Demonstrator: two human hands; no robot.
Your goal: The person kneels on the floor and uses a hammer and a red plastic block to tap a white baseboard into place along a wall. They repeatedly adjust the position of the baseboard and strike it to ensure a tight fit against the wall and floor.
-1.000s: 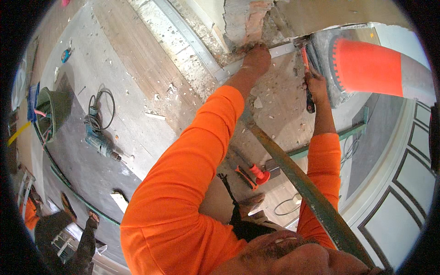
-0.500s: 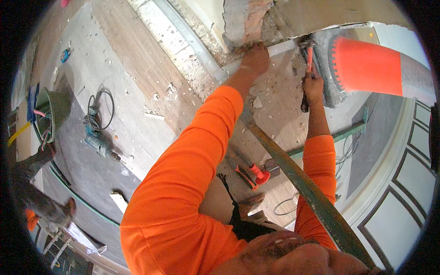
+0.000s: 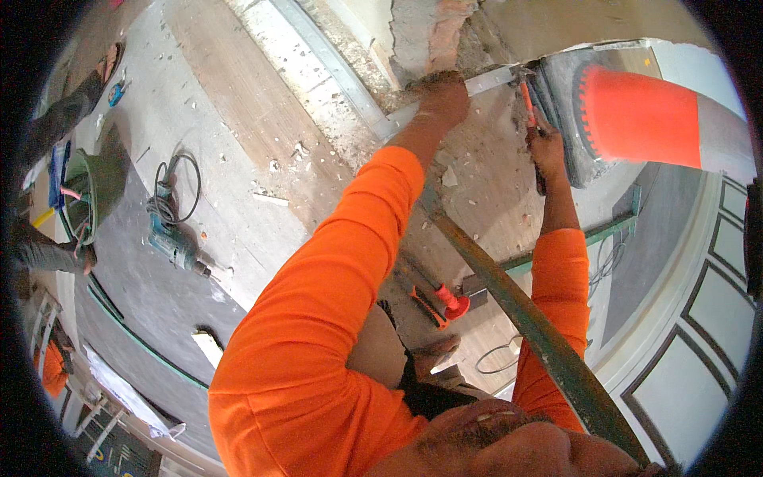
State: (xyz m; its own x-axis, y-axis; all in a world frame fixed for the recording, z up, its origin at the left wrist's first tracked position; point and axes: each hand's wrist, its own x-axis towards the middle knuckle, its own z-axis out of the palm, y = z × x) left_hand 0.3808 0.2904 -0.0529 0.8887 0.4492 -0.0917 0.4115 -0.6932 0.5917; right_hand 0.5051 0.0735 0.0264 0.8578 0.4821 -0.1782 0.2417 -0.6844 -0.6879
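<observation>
My right hand [image 3: 546, 151] is wrapped round the handle of a hammer [image 3: 528, 105], which has a red-orange section above my fingers and a dark end below them. The hammer's head is close to the end of a pale metal strip [image 3: 489, 81] running along the foot of the broken wall. My left hand [image 3: 445, 99] is closed, knuckles up, over the same strip by the rough plaster edge. Its fingertips are hidden, so what they grip does not show.
A rusty green metal bar [image 3: 509, 306] slants beneath my arms. A red-guarded chisel [image 3: 453, 302] lies below. Left are a corded drill [image 3: 171, 234], a green bucket [image 3: 83, 195] and a co-worker's legs [image 3: 67, 119]. An orange duct-like tube [image 3: 640, 115] stands right. Rubble litters the floor.
My right hand has shifted slightly right, and the hammer now tilts with its head to the left. My left hand stays in place. The co-worker at left has taken a stride.
</observation>
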